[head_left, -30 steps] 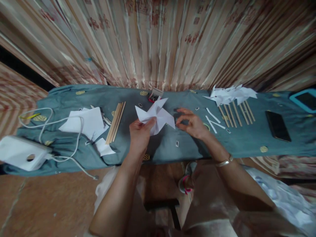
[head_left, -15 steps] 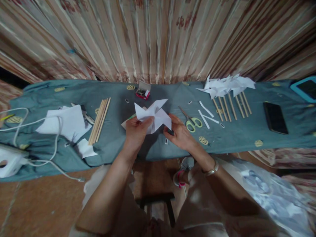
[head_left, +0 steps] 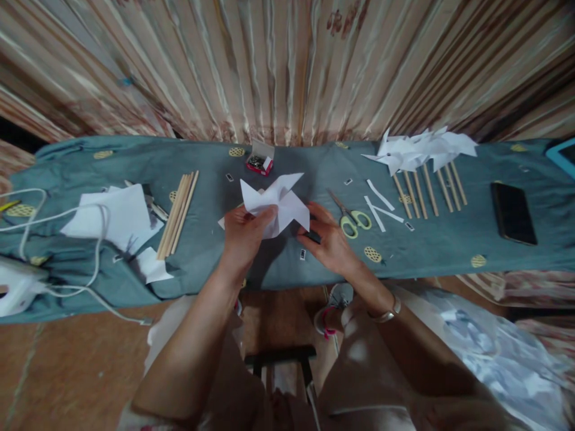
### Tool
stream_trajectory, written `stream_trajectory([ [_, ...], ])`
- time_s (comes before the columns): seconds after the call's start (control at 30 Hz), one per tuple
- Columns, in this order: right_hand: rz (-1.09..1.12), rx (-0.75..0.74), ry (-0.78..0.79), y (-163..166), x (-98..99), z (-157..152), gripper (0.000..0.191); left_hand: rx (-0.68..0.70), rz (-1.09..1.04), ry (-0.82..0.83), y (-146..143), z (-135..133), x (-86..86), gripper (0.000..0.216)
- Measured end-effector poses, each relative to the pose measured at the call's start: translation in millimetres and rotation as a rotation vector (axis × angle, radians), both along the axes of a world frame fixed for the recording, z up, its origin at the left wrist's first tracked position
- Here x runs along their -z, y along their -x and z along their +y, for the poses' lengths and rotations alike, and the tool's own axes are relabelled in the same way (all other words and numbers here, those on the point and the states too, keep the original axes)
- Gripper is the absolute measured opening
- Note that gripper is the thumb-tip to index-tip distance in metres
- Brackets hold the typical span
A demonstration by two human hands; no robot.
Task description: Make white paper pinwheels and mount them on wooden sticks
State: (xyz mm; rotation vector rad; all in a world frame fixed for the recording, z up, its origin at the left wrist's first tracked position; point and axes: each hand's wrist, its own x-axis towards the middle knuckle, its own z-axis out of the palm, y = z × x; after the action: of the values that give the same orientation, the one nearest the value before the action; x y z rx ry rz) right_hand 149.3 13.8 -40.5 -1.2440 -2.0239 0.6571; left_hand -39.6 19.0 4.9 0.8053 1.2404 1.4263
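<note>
My left hand is closed on a white paper pinwheel, its thumb pressed near the folded centre and the other fingers behind the paper. Four-pointed and held above the table, the pinwheel has its blades curled inward. My right hand is at the right blade, fingers and thumb apart; some fingertips are hidden, and whether they touch the paper I cannot tell. Just right of that hand lie scissors with green handles. Beyond the pinwheel stands an open small red box of small metal pieces.
Bare wooden sticks and white paper sheets lie at left, beside a white device with a cable. Finished pinwheels on sticks, paper strips and a black phone are at right. A curtain hangs behind.
My left hand and the pinwheel stay together with only a slight shift. The right hand remains near the right blade. The view has shifted slightly.
</note>
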Motion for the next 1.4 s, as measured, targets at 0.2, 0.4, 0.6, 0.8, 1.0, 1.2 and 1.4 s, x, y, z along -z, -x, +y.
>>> stream_trajectory([
  [0.2, -0.002, -0.012, -0.060, 3.0, 3.4, -0.9, 0.007, 0.008, -0.026, 0.013, -2.1, -0.6, -2.7, 0.017],
  [0.4, 0.035, 0.002, -0.041, 1.9, 3.8, -0.8, 0.008, 0.019, -0.037, 0.027, -3.9, -1.1, -4.9, 0.014],
  [0.6, 0.003, -0.006, -0.031, 1.3, 0.6, -2.3, 0.008, 0.019, -0.038, 0.032, -4.0, -2.1, -6.1, 0.012],
  [0.8, -0.010, -0.012, 0.039, 0.0, 1.5, -4.6, 0.006, 0.026, -0.049, 0.046, -3.8, -2.2, -4.7, 0.012],
  [1.0, 0.069, 0.080, 0.041, -15.7, -2.9, 0.6, 0.004, 0.010, -0.014, 0.021, -1.6, -2.0, -2.5, 0.011],
  [1.2, 0.301, 0.097, 0.029, -27.7, -46.9, -6.3, 0.004, 0.048, 0.064, -0.003, -9.4, -4.6, -2.8, 0.006],
  [1.4, 0.206, 0.036, -0.005, -5.0, -59.6, -16.1, 0.002, 0.157, 0.055, 0.025, -20.4, -8.7, -0.8, 0.005],
])
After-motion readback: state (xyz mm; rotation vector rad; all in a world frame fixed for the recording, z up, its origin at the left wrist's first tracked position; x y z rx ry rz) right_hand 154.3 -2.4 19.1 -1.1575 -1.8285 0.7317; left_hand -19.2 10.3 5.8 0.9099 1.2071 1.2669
